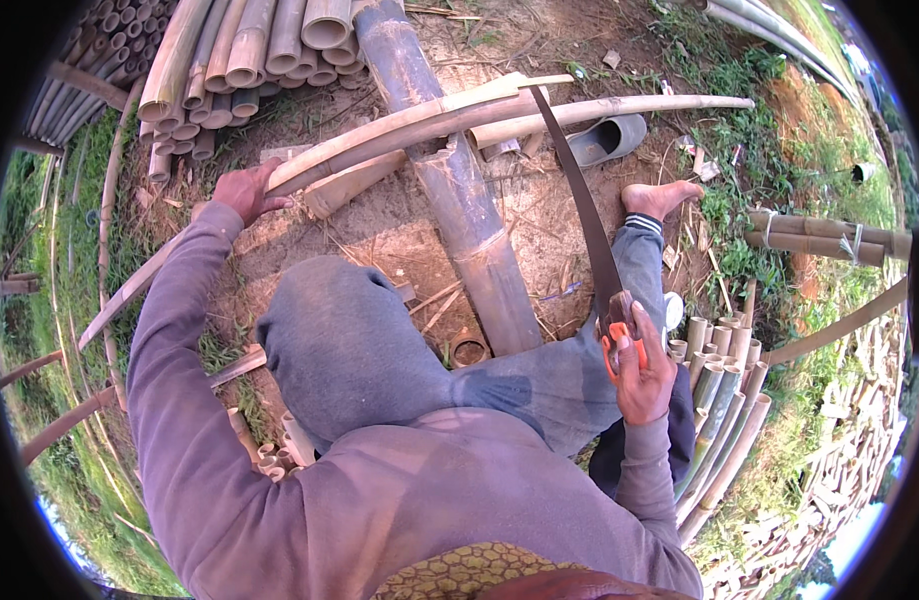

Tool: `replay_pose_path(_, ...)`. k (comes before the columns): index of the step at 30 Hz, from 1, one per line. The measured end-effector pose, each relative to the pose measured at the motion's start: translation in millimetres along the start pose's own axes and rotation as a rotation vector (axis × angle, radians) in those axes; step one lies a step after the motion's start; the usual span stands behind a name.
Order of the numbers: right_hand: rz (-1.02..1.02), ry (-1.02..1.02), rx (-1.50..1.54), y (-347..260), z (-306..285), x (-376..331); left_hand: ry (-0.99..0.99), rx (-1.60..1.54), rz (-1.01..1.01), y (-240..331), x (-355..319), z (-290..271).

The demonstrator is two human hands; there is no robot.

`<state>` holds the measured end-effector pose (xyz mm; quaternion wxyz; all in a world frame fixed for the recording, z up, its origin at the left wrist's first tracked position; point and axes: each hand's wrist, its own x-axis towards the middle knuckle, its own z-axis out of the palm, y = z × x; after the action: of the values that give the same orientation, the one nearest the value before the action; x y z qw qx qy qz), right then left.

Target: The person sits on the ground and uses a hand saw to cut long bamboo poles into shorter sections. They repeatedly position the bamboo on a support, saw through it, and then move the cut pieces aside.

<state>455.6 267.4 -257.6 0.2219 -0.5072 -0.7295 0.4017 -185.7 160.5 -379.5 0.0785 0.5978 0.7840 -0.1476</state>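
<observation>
From the head view, looking down, the person sits on the dirt with a long pale split bamboo strip (419, 125) lying across a thick grey-brown bamboo pole (459, 210). A long curved saw with a dark blade and an orange handle (589, 215) has its tip end on the strip, near the top of the picture.

The blade looks like it sits in a cut, but the strip is still in one piece on both sides of it. So I think the sawing is started and not finished; I cannot tell how deep the cut goes.

The left hand (244, 192) is closed around the strip, holding it down. The cut spot is far off to that hand's right, past the thick pole.

The right hand (641, 372) is wrapped tight on the orange handle, close to the person's knee. The blade runs up and away from this hand to the strip.

A bare foot (659, 198) rests just right of the blade. A grey shoe (609, 138) lies past it. Cut bamboo tubes (249, 60) are stacked beyond the left hand.
</observation>
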Motion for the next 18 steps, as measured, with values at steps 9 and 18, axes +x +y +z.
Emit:
replay_pose_path(9,-0.061,-0.009,-0.032,11,12,3,-0.034,-0.001,-0.023,7,0,-7)
replay_pose_path(18,0.012,0.031,0.055,25,20,-1,-0.061,-0.044,-0.047,6,0,-10)
